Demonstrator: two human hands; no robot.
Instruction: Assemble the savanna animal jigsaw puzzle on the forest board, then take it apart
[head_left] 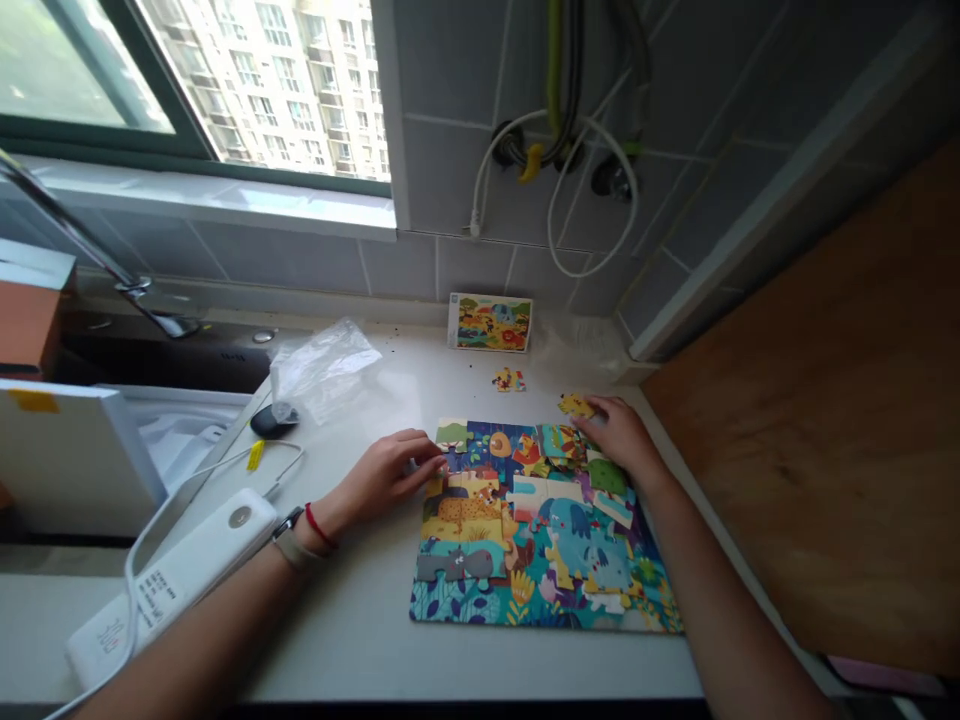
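Observation:
My right hand (pixel 621 434) pinches a yellow puzzle piece (pixel 575 405) just past the far edge of the colourful jigsaw board (pixel 487 605). At the board's left edge is my left hand (pixel 396 468), thumb and fingertips drawn together; what lies between them, if anything, is hidden. Joined pieces with a leopard (pixel 469 507) and a grey hippo (pixel 459 563) lie on the board's left part. Blue elephant pieces (pixel 568 518) lie right of centre, some overlapping unevenly. Behind the board, several small joined pieces (pixel 509 380) rest on the white counter (pixel 360 640).
A picture box (pixel 491 323) leans at the wall. Left of the board lie a clear plastic bag (pixel 322 370), a black mouse-like object (pixel 273 422), and a white power bank (pixel 176 580) with a cable. A sink (pixel 217 360) is further left; a wooden panel (pixel 825 430) borders the right.

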